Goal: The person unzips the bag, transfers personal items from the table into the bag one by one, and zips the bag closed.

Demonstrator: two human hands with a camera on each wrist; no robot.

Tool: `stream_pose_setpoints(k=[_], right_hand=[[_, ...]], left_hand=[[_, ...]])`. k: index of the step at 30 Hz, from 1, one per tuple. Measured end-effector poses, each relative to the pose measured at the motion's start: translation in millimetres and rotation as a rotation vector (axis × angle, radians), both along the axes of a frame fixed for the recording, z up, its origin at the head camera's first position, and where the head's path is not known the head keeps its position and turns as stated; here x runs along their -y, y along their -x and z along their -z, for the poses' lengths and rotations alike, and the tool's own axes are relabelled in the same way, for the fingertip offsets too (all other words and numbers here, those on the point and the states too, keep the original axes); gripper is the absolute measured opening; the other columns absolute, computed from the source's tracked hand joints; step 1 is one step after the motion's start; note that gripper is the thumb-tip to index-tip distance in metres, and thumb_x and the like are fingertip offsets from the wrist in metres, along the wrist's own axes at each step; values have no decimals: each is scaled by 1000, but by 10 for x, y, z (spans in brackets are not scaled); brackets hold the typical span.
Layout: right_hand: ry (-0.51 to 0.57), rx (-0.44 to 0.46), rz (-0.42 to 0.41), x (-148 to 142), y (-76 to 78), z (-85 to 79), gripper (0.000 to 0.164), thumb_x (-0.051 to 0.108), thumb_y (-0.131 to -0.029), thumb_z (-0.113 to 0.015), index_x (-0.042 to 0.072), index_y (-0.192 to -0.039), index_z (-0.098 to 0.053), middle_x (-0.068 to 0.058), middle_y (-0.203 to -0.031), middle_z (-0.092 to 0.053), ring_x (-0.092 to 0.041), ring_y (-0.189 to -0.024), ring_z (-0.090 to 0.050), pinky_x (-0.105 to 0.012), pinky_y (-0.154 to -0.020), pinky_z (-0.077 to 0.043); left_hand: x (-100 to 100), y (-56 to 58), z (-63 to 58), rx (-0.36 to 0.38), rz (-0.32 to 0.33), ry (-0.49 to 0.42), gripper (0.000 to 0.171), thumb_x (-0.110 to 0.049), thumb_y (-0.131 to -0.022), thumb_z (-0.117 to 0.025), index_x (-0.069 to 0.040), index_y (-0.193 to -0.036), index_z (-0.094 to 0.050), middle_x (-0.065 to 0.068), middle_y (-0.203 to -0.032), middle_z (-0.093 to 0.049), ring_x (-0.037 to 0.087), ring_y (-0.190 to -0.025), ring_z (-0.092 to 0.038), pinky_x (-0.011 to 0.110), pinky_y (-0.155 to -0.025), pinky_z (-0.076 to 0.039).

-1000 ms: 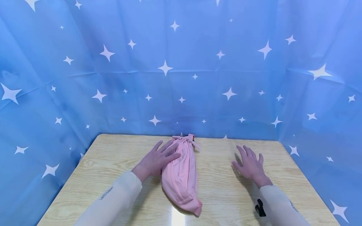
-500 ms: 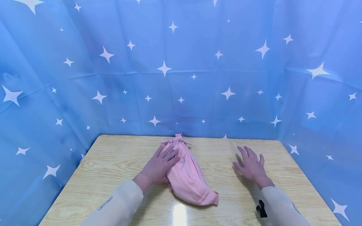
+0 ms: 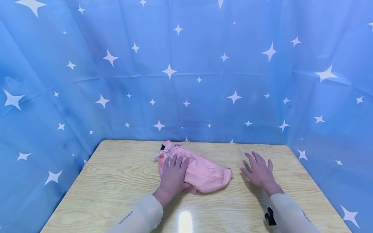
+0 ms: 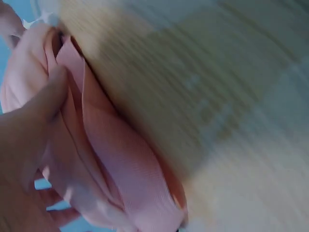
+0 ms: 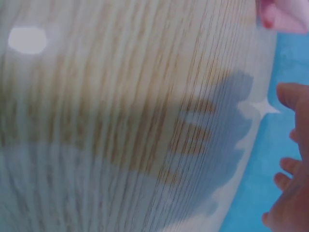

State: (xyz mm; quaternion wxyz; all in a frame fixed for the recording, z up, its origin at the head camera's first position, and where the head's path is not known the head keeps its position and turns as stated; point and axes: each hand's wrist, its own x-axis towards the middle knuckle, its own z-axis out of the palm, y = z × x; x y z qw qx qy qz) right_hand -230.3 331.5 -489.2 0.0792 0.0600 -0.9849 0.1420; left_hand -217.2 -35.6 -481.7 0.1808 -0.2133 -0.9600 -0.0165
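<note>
A pink waist bag (image 3: 205,173) with a zip lies slantwise on the table, its tapered end toward the right. My left hand (image 3: 173,176) grips the bag's left part, fingers over its top. In the left wrist view, the thumb of that hand (image 4: 29,121) presses the pink fabric (image 4: 130,164) on one side and the fingers lie on the other. A twisted cord (image 3: 160,154) and a black buckle (image 3: 162,147) show at the bag's upper left. To the right, my right hand (image 3: 259,171) hovers over the table with loose fingers, apart from the bag and holding nothing.
The wooden table (image 3: 116,181) ends at a blue star-patterned curtain (image 3: 204,64), which also hangs along the left and right sides. A small black clip (image 3: 270,216) is beside the right sleeve (image 3: 291,213). Light reflects off the table's front.
My left hand has turned the bag anticlockwise: its corded end swung left and its tapered end swung right and away from me. The right hand has stayed almost still.
</note>
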Motion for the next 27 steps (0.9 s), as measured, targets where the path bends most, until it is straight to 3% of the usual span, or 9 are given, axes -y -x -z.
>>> stream_pose_setpoints(k=[6, 9, 14, 20, 24, 27], right_hand=[[-13, -2, 10, 12, -24, -22, 68, 38, -93, -61, 9, -148, -34, -29, -152, -28, -51, -137, -27, -78, -104, -8], [-13, 3, 8, 32, -30, -35, 69, 37, -92, -62, 9, -148, -34, -29, -152, -27, -51, -137, -27, -78, -104, -7], [-14, 10, 5, 61, -29, -51, 69, 37, -93, -62, 9, -149, -32, -28, -153, -26, -51, -138, -26, -78, -105, -6], [-9, 17, -3, 86, -27, -28, 68, 36, -93, -61, 10, -149, -32, -28, -154, -26, -50, -139, -25, -78, -105, -6], [-5, 17, -10, 120, -22, -24, 67, 35, -93, -62, 10, -149, -33, -28, -153, -26, -49, -139, -25, -78, -105, -6], [-5, 20, -10, 141, -23, -24, 67, 35, -93, -62, 11, -149, -34, -28, -153, -27, -49, -139, -25, -77, -105, -6]], left_hand=[[-252, 33, 30, 142, -146, -120, 107, -70, -56, -79, -22, -144, -41, 10, -142, -46, 35, -140, -35, 58, -109, -30], [-338, 67, 29, 121, -185, -151, 104, -68, -56, -80, -21, -142, -44, 11, -138, -49, 35, -138, -37, 59, -106, -31], [-451, 171, 24, 25, -236, -166, 97, -68, -56, -80, -19, -134, -50, 11, -125, -55, 35, -131, -44, 58, -99, -35], [-561, 267, 10, 41, -310, -121, 96, -72, -62, -75, -17, -136, -48, 13, -127, -52, 36, -133, -40, 56, -100, -36], [-571, 274, -28, 91, -324, -158, 97, -71, -63, -76, -17, -138, -46, 15, -130, -50, 36, -136, -38, 58, -102, -34], [-506, 252, -56, 157, -289, -223, 102, -70, -61, -78, -19, -142, -43, 15, -137, -47, 37, -139, -34, 61, -105, -31]])
